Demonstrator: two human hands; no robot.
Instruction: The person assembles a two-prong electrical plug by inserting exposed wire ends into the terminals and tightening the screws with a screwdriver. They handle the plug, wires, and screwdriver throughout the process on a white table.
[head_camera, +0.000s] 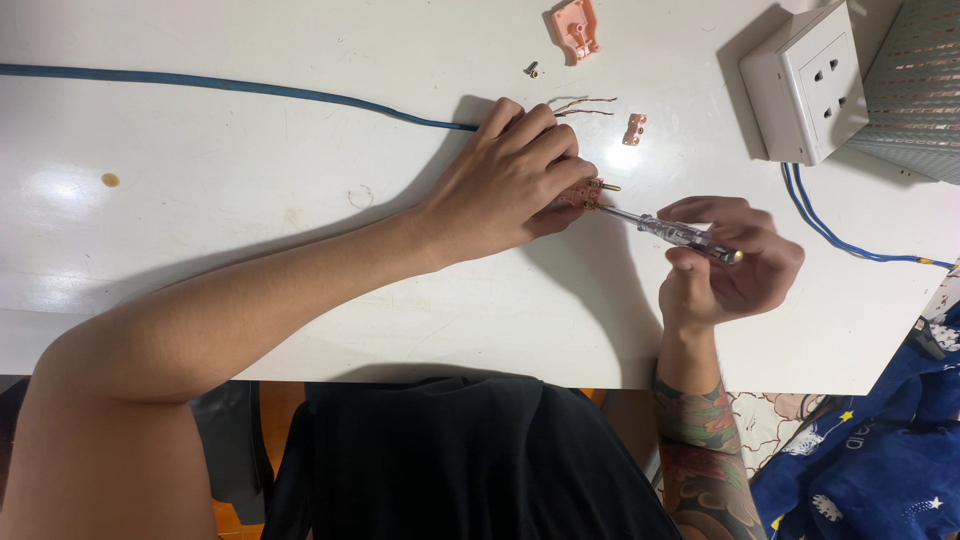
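The left hand (520, 165) clamps down on a small pink plastic plug body (583, 193), pinning it to the white tabletop (250, 200) so it cannot twist. The right hand (730, 262) pinches a clear-handled tester screwdriver (680, 232), tip set into the plug. A loose screw (531, 69) and pink cover (574, 27) wait well apart, out of the way.

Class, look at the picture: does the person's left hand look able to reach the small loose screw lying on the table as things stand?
Probably yes, once it lets go. The left hand is pressing a small pink plug part down; the screw lies just beyond its fingers on bare white table, with only the thin bared wires nearby.
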